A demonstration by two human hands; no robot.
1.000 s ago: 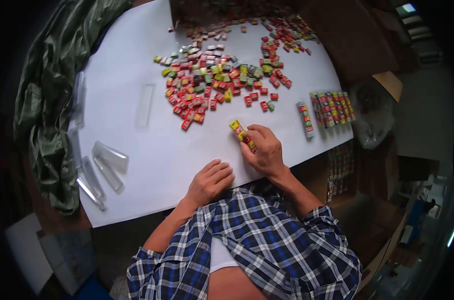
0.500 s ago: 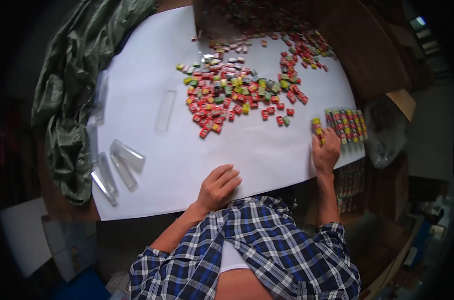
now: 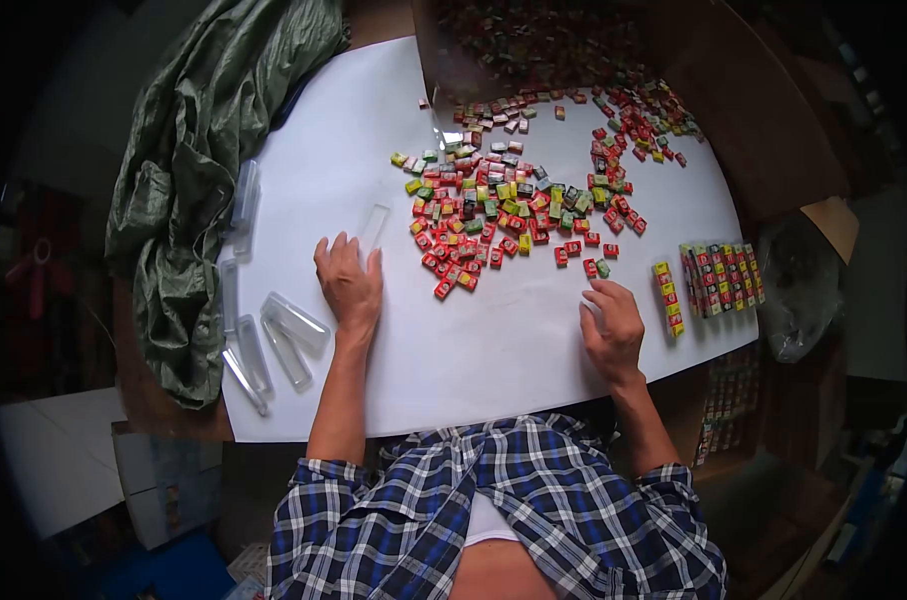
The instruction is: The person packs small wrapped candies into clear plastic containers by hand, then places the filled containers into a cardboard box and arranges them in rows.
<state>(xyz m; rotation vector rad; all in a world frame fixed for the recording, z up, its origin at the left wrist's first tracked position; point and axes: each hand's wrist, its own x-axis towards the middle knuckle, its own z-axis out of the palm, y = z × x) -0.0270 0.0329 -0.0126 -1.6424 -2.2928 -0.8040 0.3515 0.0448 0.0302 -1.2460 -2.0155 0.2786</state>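
Observation:
My left hand [image 3: 350,288] is over the left part of the white table, fingers apart, at the near end of a clear plastic case [image 3: 376,226]. Whether it touches the case I cannot tell. My right hand [image 3: 612,332] hovers with loosely bent fingers, thumb apart, just below a few small red and green boxes [image 3: 599,268]; nothing shows in it. A large spread of tiny red, yellow and green boxes [image 3: 494,215] lies between and beyond my hands. To the right lies one filled strip of boxes [image 3: 668,300], beside a row of similar filled strips [image 3: 722,280].
Several clear plastic cases [image 3: 286,345] lie at the table's left edge, by a green cloth [image 3: 189,230]. A large cardboard carton [image 3: 719,110] full of small boxes opens onto the table's far side. A clear plastic bag [image 3: 799,290] hangs off the right edge.
My right hand has let go of the filled strip and moved left. My left hand has gone forward and left to the clear case. The whole view has shifted slightly.

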